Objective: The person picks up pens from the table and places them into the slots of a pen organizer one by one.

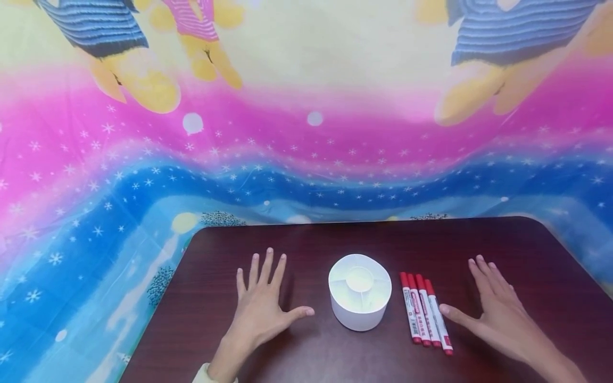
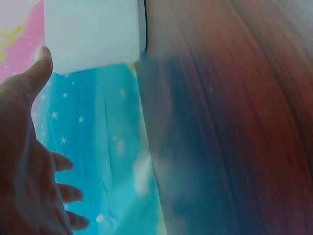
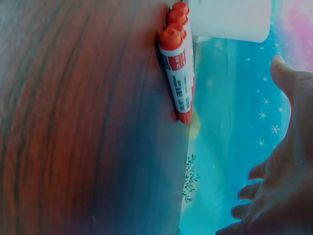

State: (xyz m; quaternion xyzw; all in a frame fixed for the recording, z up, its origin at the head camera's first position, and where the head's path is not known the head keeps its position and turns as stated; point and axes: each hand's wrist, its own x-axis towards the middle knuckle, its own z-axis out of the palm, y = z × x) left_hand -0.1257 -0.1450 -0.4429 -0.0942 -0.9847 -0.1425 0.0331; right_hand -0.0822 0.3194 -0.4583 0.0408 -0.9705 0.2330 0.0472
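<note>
A round white organizer [image 1: 360,314] with a central cup and divided compartments stands upright on the table. To its right lie several red-capped markers [image 1: 421,311] side by side, caps toward the far edge. My left hand [image 1: 261,308] is spread to the left of the organizer, holding nothing, its thumb pointing at the white wall without reaching it. Right of the markers, my right hand [image 1: 500,314] has its fingers extended and holds nothing; its thumb tip is close to the nearest marker. In the right wrist view, the markers [image 3: 176,78] lie in front of the white organizer [image 3: 230,19].
The dark brown wooden table [image 1: 297,239] has rounded far corners. Behind it hangs a colorful cloth [image 1: 287,138] with snowflakes and cartoon figures, reaching down past the table's left and right edges.
</note>
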